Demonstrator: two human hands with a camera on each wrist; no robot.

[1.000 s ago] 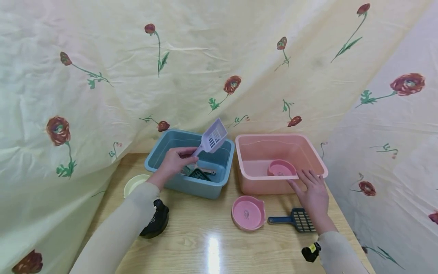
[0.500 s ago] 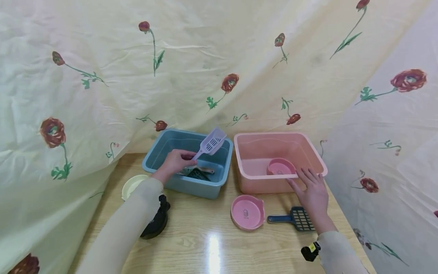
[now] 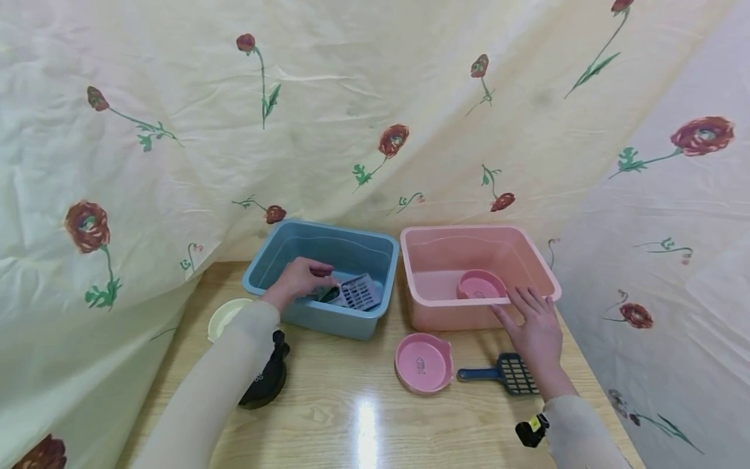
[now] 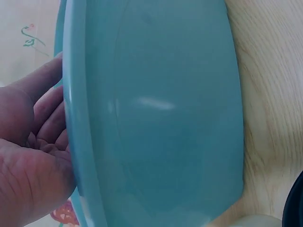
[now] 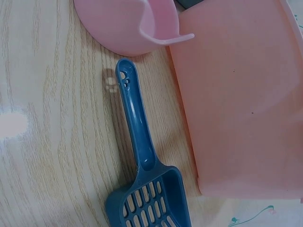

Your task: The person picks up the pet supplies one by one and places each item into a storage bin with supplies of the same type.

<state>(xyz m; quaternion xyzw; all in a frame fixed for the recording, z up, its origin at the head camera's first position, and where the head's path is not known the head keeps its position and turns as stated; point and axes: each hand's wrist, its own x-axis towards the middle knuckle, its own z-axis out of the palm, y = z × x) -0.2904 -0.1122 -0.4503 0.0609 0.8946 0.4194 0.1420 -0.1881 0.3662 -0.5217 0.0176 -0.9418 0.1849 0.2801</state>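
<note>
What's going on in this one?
The person's left hand is in a blue rectangular plastic bin, beside a pale purple slotted plastic scoop; whether it grips that is unclear. The right hand rests at the front of a pink rectangular plastic bin holding a round pink bowl. Another round pink bowl and a dark blue slotted scoop lie on the wood-grain table.

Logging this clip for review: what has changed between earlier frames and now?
The lavender scoop, earlier raised over the blue bin, has come down and its head now sits low inside. The left hand is by the handle; whether it has let go is unclear. Unchanged: the right hand at the rim of the pink bin, the navy scoop and both pink bowls.
</note>
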